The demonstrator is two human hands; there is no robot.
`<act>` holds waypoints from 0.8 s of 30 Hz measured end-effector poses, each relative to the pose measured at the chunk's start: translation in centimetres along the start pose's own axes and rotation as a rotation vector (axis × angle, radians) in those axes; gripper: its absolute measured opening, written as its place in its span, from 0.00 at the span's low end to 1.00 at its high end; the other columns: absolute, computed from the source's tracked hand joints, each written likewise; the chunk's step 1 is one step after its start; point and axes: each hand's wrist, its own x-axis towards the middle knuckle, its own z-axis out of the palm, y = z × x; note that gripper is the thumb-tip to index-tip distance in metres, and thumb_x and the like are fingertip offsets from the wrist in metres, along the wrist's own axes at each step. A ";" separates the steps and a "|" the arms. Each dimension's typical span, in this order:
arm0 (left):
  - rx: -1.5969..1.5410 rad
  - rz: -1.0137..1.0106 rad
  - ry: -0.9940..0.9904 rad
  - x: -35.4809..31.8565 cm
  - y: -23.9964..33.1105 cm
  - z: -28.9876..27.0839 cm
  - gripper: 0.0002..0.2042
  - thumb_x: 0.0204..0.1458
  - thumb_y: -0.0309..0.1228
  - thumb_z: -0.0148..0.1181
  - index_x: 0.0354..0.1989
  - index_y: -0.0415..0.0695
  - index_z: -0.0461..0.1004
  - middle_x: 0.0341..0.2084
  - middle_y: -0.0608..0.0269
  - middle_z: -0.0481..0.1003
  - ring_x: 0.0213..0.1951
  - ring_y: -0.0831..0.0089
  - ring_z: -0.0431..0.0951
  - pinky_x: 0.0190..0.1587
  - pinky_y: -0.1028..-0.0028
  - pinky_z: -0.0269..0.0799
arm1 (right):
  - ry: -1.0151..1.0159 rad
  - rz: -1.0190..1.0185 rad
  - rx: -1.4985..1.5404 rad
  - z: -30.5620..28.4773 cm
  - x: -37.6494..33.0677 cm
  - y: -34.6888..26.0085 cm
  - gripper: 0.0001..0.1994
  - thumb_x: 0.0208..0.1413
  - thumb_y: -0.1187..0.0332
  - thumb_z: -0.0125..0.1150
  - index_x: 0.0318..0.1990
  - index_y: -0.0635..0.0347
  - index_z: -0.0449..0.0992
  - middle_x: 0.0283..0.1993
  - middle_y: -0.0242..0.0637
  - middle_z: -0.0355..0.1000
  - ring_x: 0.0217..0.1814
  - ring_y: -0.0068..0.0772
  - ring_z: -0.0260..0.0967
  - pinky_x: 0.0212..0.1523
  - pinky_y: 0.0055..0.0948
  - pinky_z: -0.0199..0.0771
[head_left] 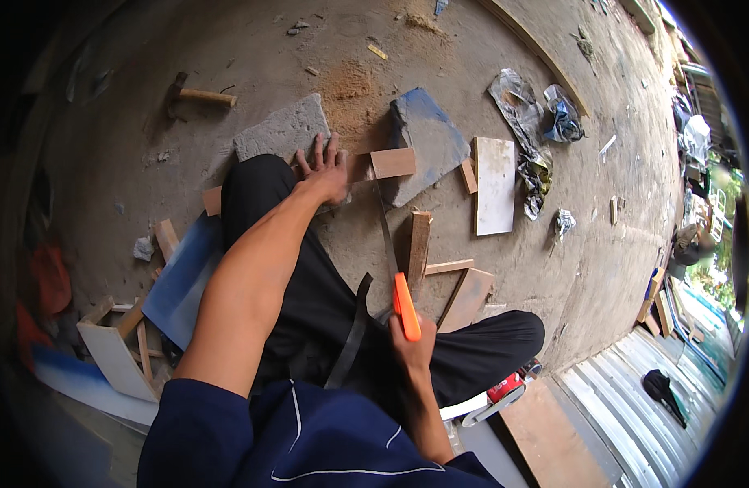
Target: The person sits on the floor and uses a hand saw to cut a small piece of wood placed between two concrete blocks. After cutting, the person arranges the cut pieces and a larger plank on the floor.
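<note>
My right hand (413, 348) is closed around the orange handle of a handsaw (405, 305). The saw's thin blade (387, 232) points away from me, its far end at a short piece of brown wood (393, 163). That wood bridges the gap between a grey concrete block (281, 128) and a blue-stained concrete slab (430, 142). My left hand (324, 175) lies with fingers spread at the block's edge, against the left end of the wood. Its palm and thumb are partly hidden.
Sawdust (346, 85) lies beyond the blocks. A hammer (204, 97) rests at far left. To the right are a white board (495, 185) and crumpled plastic (521, 114). Wood offcuts (465, 299) lie by my knee; a wooden frame (118, 358) and blue panel (183, 281) stand at left.
</note>
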 end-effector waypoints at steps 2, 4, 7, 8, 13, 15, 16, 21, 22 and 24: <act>-0.004 -0.009 -0.006 0.0 -0.1 0.1 0.41 0.43 0.26 0.53 0.68 0.36 0.41 0.69 0.49 0.22 0.68 0.43 0.16 0.59 0.29 0.20 | 0.015 0.030 0.068 -0.8 -1.6 -0.1 0.07 0.46 0.70 0.62 0.26 0.65 0.74 0.19 0.48 0.67 0.20 0.45 0.69 0.25 0.33 0.68; 0.012 0.002 0.002 0.7 0.1 0.2 0.41 0.44 0.27 0.53 0.68 0.36 0.41 0.69 0.50 0.22 0.68 0.44 0.16 0.59 0.30 0.20 | 0.005 -0.051 -0.017 0.9 2.3 0.1 0.10 0.46 0.68 0.62 0.23 0.66 0.72 0.20 0.51 0.68 0.22 0.52 0.69 0.24 0.37 0.67; 0.031 0.004 -0.026 0.4 0.7 -0.1 0.41 0.45 0.29 0.53 0.68 0.34 0.40 0.69 0.50 0.21 0.68 0.44 0.15 0.59 0.30 0.19 | 0.018 -0.041 -0.036 4.2 7.3 -0.3 0.12 0.46 0.66 0.63 0.22 0.67 0.71 0.20 0.52 0.68 0.23 0.55 0.68 0.24 0.39 0.67; 0.051 -0.007 -0.030 0.6 0.6 0.0 0.41 0.46 0.29 0.53 0.68 0.34 0.40 0.69 0.50 0.21 0.67 0.43 0.15 0.59 0.30 0.19 | 0.022 -0.031 -0.044 4.1 7.2 -0.6 0.11 0.45 0.67 0.63 0.23 0.66 0.72 0.20 0.51 0.68 0.22 0.54 0.69 0.24 0.38 0.67; 0.077 -0.030 -0.044 0.9 -0.1 0.2 0.42 0.46 0.33 0.55 0.68 0.34 0.39 0.69 0.50 0.20 0.67 0.42 0.15 0.58 0.29 0.20 | 0.009 -0.044 0.090 -0.4 -1.0 1.3 0.08 0.43 0.69 0.64 0.25 0.65 0.75 0.19 0.49 0.69 0.22 0.51 0.71 0.26 0.36 0.71; 0.117 -0.036 -0.034 1.4 -0.2 0.5 0.42 0.48 0.35 0.55 0.68 0.34 0.38 0.69 0.50 0.19 0.67 0.42 0.15 0.57 0.28 0.21 | 0.016 -0.036 0.090 0.2 0.4 1.1 0.09 0.43 0.68 0.64 0.23 0.66 0.74 0.19 0.50 0.68 0.22 0.53 0.69 0.25 0.37 0.69; 0.097 -0.024 -0.028 1.4 -0.1 0.5 0.42 0.48 0.36 0.54 0.68 0.33 0.39 0.69 0.50 0.19 0.67 0.42 0.15 0.58 0.28 0.21 | 0.013 -0.058 0.046 1.2 3.0 0.8 0.10 0.44 0.68 0.64 0.22 0.66 0.73 0.19 0.50 0.68 0.21 0.54 0.68 0.24 0.38 0.68; 0.075 -0.013 -0.040 1.4 -0.3 1.0 0.41 0.51 0.40 0.53 0.67 0.33 0.39 0.69 0.48 0.20 0.67 0.41 0.15 0.59 0.30 0.21 | 0.029 -0.075 0.012 2.6 5.2 1.0 0.09 0.44 0.68 0.63 0.23 0.66 0.73 0.19 0.50 0.68 0.22 0.53 0.68 0.25 0.39 0.68; 0.078 -0.023 -0.042 1.4 -0.7 0.7 0.41 0.51 0.40 0.53 0.67 0.33 0.39 0.69 0.48 0.20 0.67 0.41 0.15 0.59 0.30 0.21 | 0.005 -0.059 0.046 1.3 3.1 0.8 0.08 0.43 0.69 0.63 0.24 0.65 0.74 0.19 0.50 0.69 0.22 0.52 0.69 0.26 0.38 0.69; 0.061 -0.009 -0.043 0.9 -0.5 0.2 0.41 0.50 0.38 0.53 0.67 0.33 0.39 0.69 0.48 0.20 0.67 0.40 0.15 0.58 0.30 0.20 | -0.015 0.006 0.151 -1.0 -0.8 0.8 0.05 0.42 0.72 0.63 0.26 0.64 0.76 0.20 0.48 0.70 0.22 0.48 0.71 0.27 0.33 0.71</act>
